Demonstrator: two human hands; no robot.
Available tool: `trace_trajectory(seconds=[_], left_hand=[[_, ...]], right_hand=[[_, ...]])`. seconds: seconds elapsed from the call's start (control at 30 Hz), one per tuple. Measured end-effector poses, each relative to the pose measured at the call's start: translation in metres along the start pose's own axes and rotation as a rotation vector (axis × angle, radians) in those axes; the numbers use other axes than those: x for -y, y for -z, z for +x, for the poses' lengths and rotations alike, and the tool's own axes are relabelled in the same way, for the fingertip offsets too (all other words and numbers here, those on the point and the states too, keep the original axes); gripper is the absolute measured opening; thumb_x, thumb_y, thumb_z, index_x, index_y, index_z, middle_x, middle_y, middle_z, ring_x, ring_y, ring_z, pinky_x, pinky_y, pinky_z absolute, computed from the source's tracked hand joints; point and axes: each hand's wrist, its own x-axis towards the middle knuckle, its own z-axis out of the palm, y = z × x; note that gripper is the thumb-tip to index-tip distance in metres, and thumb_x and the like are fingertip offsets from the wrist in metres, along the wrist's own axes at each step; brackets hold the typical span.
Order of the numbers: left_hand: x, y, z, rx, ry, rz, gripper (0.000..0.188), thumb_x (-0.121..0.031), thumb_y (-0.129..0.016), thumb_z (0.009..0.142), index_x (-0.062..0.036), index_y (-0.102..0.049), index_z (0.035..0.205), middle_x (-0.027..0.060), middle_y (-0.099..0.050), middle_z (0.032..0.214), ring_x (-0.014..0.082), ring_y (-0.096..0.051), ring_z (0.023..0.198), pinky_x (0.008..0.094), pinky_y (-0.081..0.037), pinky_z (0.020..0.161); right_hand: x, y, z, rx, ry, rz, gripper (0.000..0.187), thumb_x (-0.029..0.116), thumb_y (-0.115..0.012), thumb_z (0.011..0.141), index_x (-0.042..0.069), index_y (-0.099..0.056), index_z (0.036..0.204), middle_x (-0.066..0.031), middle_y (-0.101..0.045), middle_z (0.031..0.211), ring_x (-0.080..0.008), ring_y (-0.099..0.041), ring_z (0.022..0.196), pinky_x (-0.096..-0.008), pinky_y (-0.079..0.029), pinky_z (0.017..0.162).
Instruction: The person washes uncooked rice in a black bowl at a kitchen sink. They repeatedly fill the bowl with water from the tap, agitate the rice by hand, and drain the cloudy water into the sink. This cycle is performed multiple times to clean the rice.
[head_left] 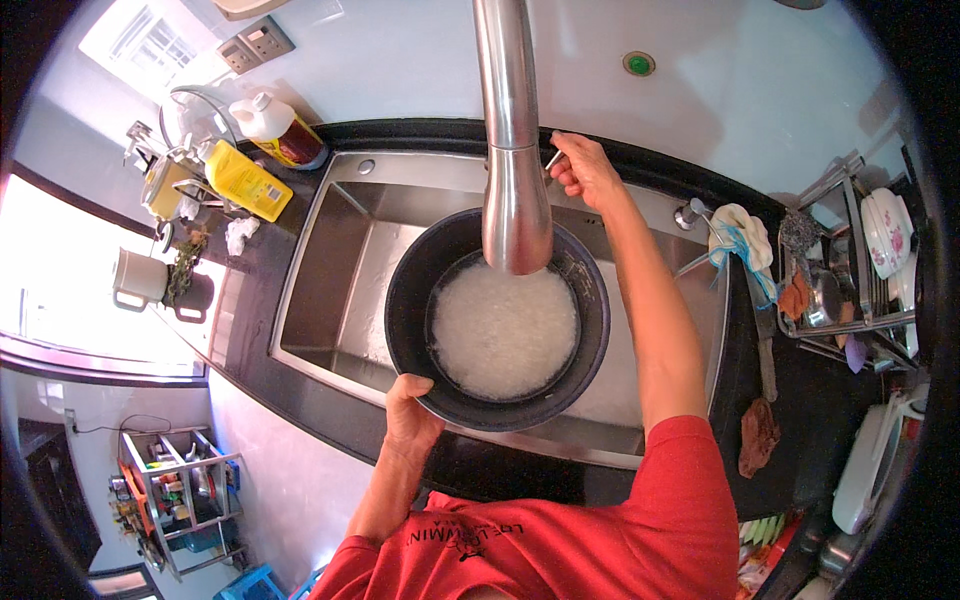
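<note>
A dark round pot [412,345] is held over the steel sink, under the faucet. Inside it lies white rice [505,330] in cloudy water. My left hand [411,415] grips the pot's near left rim, thumb over the edge and fingers hidden beneath. Above the pot hangs the brushed steel faucet [517,205], its spout covering part of the far rim. Beyond the pot, my right hand [585,170] has its fingers closed on the thin metal faucet lever [555,160]. Whether water is flowing from the spout is hard to make out.
The steel sink [345,255] sits in a black counter [250,310]. Back left stand a yellow bottle [245,180] and a white-capped jug [280,130]. At the right are a soap dispenser [690,212], a hanging cloth [740,235] and a dish rack [850,325].
</note>
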Motion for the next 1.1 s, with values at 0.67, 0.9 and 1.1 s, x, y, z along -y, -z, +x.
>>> trace_trajectory(seconds=[0.67, 0.9, 1.1], left_hand=[[0.003, 0.003, -0.001, 0.006, 0.015, -0.008, 0.060, -0.006, -0.050, 0.063, 0.0038, -0.048, 0.122, 0.0156, -0.056, 0.119, 0.0311, -0.055, 0.108, 0.0428, -0.042, 0.099], [0.006, 0.003, -0.004, -0.040, 0.005, 0.052, 0.065, -0.014, -0.053, 0.060, 0.0007, -0.048, 0.123, 0.0152, -0.058, 0.116, 0.0329, -0.057, 0.102, 0.0451, -0.045, 0.094], [0.004, 0.018, -0.008, 0.003, 0.021, 0.053, 0.066, -0.013, -0.055, 0.060, -0.0004, -0.049, 0.124, 0.0141, -0.058, 0.117, 0.0331, -0.056, 0.104, 0.0456, -0.045, 0.095]], right_hand=[[-0.002, -0.007, 0.019, -0.133, 0.121, -0.267, 0.033, 0.027, -0.060, 0.088, -0.002, -0.060, 0.071, -0.0061, -0.053, 0.053, -0.0089, -0.043, 0.038, -0.0238, -0.031, 0.032], [-0.015, 0.009, -0.011, -0.061, 0.095, 0.021, 0.030, 0.032, -0.061, 0.086, 0.001, -0.061, 0.088, -0.0060, -0.061, 0.070, -0.0092, -0.054, 0.052, -0.0226, -0.042, 0.040], [-0.072, 0.060, -0.096, -0.040, 0.024, -0.243, 0.030, 0.033, -0.057, 0.088, 0.004, -0.061, 0.096, -0.0056, -0.063, 0.078, -0.0097, -0.058, 0.064, -0.0245, -0.046, 0.048]])
